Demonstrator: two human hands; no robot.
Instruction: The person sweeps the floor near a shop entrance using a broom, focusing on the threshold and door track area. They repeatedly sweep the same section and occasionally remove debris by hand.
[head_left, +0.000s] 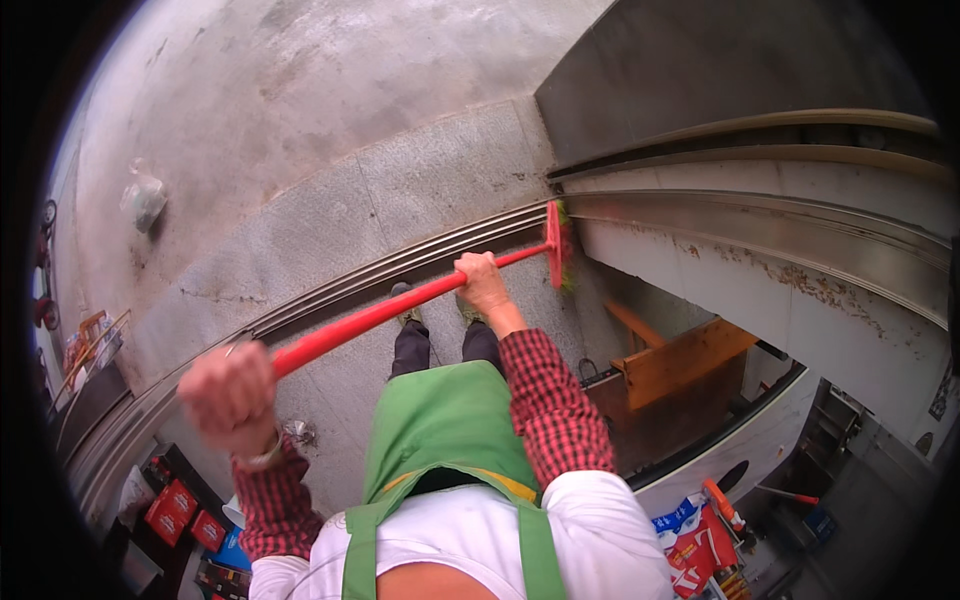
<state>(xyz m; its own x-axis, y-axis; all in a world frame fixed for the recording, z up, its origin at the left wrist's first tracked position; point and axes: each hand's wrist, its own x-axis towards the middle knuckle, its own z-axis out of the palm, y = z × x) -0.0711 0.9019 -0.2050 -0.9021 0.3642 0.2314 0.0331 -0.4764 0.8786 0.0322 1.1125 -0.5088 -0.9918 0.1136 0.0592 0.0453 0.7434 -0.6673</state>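
Note:
A red broom handle (360, 321) crosses in front of me, sloping up to the right. My left hand (231, 394), slightly blurred, is closed around its near end at the left. Farther along the handle, my right hand (484, 283) grips it. At the far end, the red broom head (554, 244) with green bristles is by the metal door track (405, 271), close to the foot of the wall at the right. My feet stand on the grey floor just inside the track, below the handle.
A knotted plastic bag (143, 196) lies on the concrete outside. Crumpled litter (301, 433) is on the floor near my left forearm. At right are a stained white wall (757, 262) and a wooden bench-like piece (686, 360). Red boxes (171, 512) stand at lower left.

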